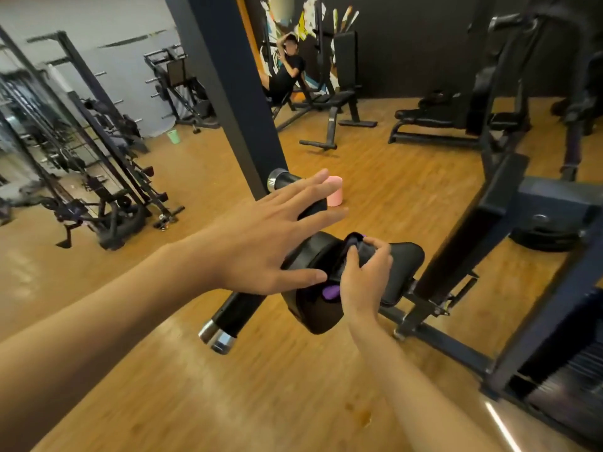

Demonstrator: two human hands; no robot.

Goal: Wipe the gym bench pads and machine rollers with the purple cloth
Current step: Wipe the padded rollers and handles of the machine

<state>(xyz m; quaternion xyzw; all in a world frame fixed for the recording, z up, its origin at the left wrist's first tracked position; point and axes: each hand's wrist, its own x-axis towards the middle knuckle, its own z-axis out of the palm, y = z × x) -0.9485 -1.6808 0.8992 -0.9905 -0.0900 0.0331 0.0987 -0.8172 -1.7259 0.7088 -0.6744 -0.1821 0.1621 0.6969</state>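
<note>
- The right hand (365, 272) has its fingers (375, 247) curled and clamped down on the purple cloth (331, 293), which is bunched under the palm.
- Only scraps of purple show: one just past the fingertips and a larger fold below the heel of the hand. The rest of the cloth is hidden or reads as dark.
- Directly under those fingers sits a rounded black pad (313, 318) of the machine, and the cloth is pressed onto its top.
- Just to the right of the right-hand fingers a flatter black pad (406, 256) extends outward, bare of cloth.
- The left hand (261, 243) is open, its fingers (303, 190) straight and spread apart, holding nothing.
- Its thumb lies at the left edge of the rounded pad, just beside the right-hand fingers; whether it touches the pad is unclear.
- Beyond the left fingertips is an upper black roller (293, 181) with a chrome end cap, partly covered by the fingers.
- Below the left wrist a lower black roller (235, 308) with chrome ends juts toward the camera.
- Further out, a pink cup (334, 190) stands on the wooden floor (228, 386) beyond the left fingertips.
- A dark steel upright (228, 76) rises behind the upper roller.
- Well apart, a person (287, 73) sits on a bench at the back wall.
</note>
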